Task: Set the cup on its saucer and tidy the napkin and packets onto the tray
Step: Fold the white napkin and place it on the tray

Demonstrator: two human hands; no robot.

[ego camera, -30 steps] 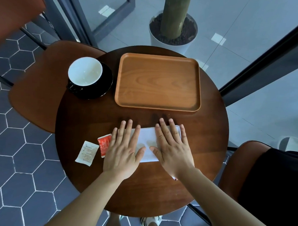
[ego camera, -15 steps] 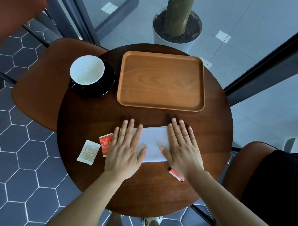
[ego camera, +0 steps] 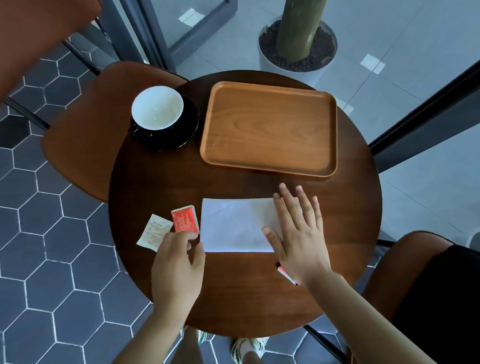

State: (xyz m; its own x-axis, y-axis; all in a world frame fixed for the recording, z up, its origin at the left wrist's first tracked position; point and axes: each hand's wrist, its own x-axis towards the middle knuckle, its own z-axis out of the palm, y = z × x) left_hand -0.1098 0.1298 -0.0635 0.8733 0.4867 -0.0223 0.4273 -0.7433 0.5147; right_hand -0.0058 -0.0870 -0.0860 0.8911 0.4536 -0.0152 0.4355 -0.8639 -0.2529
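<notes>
A white-lined black cup (ego camera: 157,108) stands on its black saucer (ego camera: 183,136) at the table's far left. An orange wooden tray (ego camera: 267,166) lies bare at the far middle. The folded white napkin (ego camera: 234,225) lies near me, and my right hand (ego camera: 297,234) presses flat on its right end. A red packet (ego camera: 185,217) and a white packet (ego camera: 154,231) lie left of the napkin. My left hand (ego camera: 179,264) hovers at their near edges with loosely bent fingers, its fingertips at the red packet, holding nothing I can see. Another red packet (ego camera: 285,274) peeks out under my right wrist.
The round dark wooden table (ego camera: 236,291) is small, with brown chairs at the left (ego camera: 78,136) and right (ego camera: 389,271). A potted trunk in a white pot (ego camera: 293,57) stands beyond the tray. My feet show below the table's near edge.
My left hand has slid off the napkin, back and left to the red and white packets. My right hand has shifted to the napkin's right end.
</notes>
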